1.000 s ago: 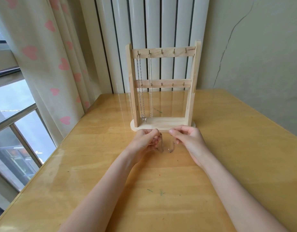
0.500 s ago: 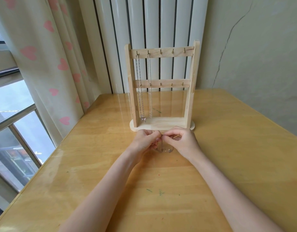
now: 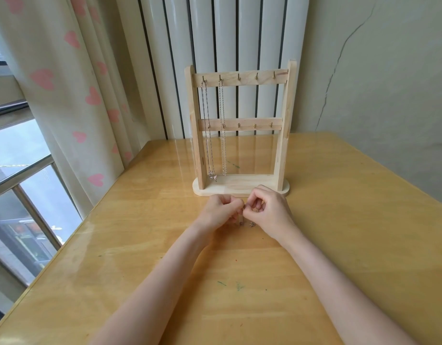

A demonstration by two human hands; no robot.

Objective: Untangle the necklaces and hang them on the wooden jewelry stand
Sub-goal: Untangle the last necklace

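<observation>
A wooden jewelry stand [image 3: 239, 185] with two rows of small hooks stands upright at the back of the table. Two silver chains hang from its top row: one necklace [image 3: 207, 130] on the leftmost hook, another necklace [image 3: 222, 130] on the second hook. Just in front of the stand's base, my left hand [image 3: 221, 211] and my right hand [image 3: 271, 211] are close together with curled fingers, both pinching a thin silver necklace [image 3: 247, 223]. Small loops of it dangle between the hands just above the tabletop. Most of this chain is hidden by my fingers.
The yellow wooden table [image 3: 352, 220] stretches around the hands. A white radiator [image 3: 227, 46] stands behind the stand, a curtain with pink hearts [image 3: 60, 95] and a window [image 3: 20, 170] are at the left, and a cracked wall [image 3: 389, 83] at the right.
My hands have drawn together, from a small gap to almost touching, and the stretch of chain between them has shortened. The stand and its two hanging necklaces have not moved.
</observation>
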